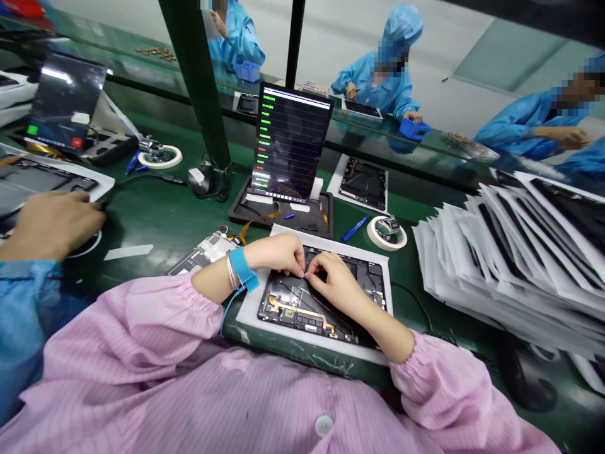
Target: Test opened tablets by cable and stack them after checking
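An opened tablet (293, 302) lies on a white sheet (255, 313) in front of me, its dark inside and a gold flex cable (295, 308) showing. My left hand (280, 253), with a blue wrist strap (244, 268) at the wrist, is pinched over the tablet's upper middle. Against it, fingertips nearly meeting, my right hand (333, 280) is pinched too. Whatever sits between the fingers is too small to make out. Left of the sheet, partly behind my left forearm, rests another bare electronic assembly (208, 249).
A lit screen (293, 142) stands in a dark tray (326, 217) behind the tablet. Nearby are a blue pen (355, 228) and a tape roll (386, 233). Stacked tablets in white sheets (477, 265) rise at right. A co-worker's hand (59, 224) is at left; others sit beyond the glass.
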Tool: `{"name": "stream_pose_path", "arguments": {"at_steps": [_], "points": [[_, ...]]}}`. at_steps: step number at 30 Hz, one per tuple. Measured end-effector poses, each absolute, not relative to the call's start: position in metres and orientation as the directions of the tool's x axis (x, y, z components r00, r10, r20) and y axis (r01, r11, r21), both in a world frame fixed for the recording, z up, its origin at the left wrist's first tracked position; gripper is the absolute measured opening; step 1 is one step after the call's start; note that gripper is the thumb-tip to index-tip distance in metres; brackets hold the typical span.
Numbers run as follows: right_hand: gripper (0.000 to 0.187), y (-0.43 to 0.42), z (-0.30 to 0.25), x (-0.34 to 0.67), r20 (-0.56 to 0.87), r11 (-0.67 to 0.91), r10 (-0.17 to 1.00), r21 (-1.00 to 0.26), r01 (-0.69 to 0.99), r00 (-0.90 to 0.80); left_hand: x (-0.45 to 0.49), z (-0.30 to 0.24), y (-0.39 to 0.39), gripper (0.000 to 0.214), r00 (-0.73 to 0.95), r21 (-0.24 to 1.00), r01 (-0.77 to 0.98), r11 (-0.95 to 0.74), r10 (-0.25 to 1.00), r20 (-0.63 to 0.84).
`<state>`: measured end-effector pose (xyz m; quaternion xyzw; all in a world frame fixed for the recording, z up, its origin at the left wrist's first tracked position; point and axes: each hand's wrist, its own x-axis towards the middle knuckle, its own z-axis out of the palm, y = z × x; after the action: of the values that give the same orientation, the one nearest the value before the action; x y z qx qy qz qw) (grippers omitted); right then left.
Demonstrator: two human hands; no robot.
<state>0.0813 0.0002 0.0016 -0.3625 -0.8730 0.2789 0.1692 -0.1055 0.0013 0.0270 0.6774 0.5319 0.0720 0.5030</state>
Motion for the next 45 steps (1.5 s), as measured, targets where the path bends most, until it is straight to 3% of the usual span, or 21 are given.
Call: {"name": "stream_pose_path", "arguments": {"at_steps": [28,45], "points": [[0.012,-0.0006,0.0013,0.082,0.113,0.608,0.712,-0.593,0.527,-0.693,-0.1051,0.0275,0.0017,0.017,0.43,0.736,0.677,0.002,0.81,-0.398],[0.014,-0.0002,0.0014,0.0808,0.086,0.566,0.74,-0.615,0.549,-0.667,-0.1005,0.0336,-0.0037,0.016,0.422,0.663,0.743,-0.093,0.834,-0.355]]}}
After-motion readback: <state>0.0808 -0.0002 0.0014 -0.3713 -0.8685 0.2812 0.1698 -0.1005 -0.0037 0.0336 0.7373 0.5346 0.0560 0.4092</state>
